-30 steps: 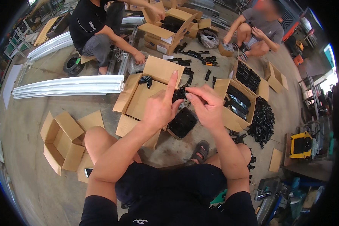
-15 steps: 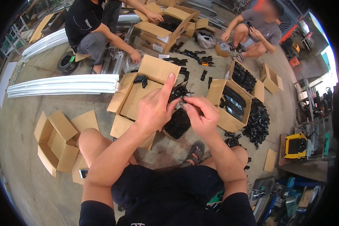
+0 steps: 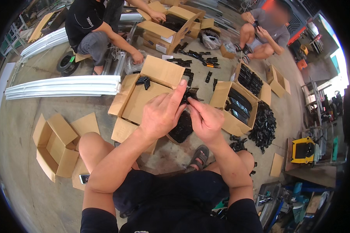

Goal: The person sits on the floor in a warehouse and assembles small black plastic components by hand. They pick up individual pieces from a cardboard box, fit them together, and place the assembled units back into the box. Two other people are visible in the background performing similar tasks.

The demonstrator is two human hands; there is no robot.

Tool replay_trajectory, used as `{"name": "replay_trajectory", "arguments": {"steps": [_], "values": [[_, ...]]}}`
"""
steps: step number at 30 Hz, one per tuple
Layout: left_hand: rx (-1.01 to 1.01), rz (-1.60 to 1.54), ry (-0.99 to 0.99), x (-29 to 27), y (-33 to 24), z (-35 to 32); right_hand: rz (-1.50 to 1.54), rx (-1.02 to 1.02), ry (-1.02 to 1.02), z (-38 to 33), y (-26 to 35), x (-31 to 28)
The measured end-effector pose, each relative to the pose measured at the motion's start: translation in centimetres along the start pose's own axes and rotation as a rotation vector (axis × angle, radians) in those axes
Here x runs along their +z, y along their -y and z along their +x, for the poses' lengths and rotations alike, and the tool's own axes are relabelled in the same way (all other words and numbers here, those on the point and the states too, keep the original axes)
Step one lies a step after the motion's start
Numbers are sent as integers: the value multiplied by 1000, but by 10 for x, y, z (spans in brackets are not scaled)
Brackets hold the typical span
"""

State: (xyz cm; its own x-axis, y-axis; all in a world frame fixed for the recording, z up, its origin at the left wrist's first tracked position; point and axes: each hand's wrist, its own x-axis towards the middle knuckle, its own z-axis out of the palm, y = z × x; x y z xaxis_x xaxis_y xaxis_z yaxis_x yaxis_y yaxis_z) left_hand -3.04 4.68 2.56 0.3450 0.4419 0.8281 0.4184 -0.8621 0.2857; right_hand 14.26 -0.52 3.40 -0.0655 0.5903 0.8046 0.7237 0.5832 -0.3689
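Between both hands is a small black bracket-like part (image 3: 191, 94), partly covered by my fingers. My left hand (image 3: 162, 112) grips its left side, thumb and lower fingers closed, index finger pointing up and away. The thumb and index finger of my right hand (image 3: 206, 119) pinch the part's near right edge. Just below the hands, a container of black parts (image 3: 181, 130) shows between my wrists. Behind my left hand stands an open cardboard box (image 3: 138, 103) with a few black parts (image 3: 143, 81) in its far corner.
Right of my hands, a carton (image 3: 237, 123) holds rows of black parts, with a loose black heap (image 3: 263, 130) beside it. White metal profiles (image 3: 62, 86) lie at left, near an open carton (image 3: 58, 149) and a phone (image 3: 84, 179). Two co-workers (image 3: 87, 35) (image 3: 266, 31) crouch beyond.
My right fingers have closed in tighter on the black part, and my left index finger has tipped slightly lower. The co-worker at far right has brought both hands together at a small dark thing.
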Motion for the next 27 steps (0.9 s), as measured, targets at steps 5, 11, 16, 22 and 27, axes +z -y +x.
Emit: {"name": "replay_trajectory", "arguments": {"steps": [5,11,16,22,27], "values": [[-1,30,14,4,-3,2,-221,-90,0,-1,-3,2],[-70,68,75,3,-1,-1,-432,-111,114,4,3,2],[-145,62,178,4,-3,-5,-485,-86,218,6,-3,4],[-251,52,240,3,-2,-9,-327,51,370,8,-3,-3],[-753,-540,166,6,2,-7,213,402,66,10,1,-13]]}}
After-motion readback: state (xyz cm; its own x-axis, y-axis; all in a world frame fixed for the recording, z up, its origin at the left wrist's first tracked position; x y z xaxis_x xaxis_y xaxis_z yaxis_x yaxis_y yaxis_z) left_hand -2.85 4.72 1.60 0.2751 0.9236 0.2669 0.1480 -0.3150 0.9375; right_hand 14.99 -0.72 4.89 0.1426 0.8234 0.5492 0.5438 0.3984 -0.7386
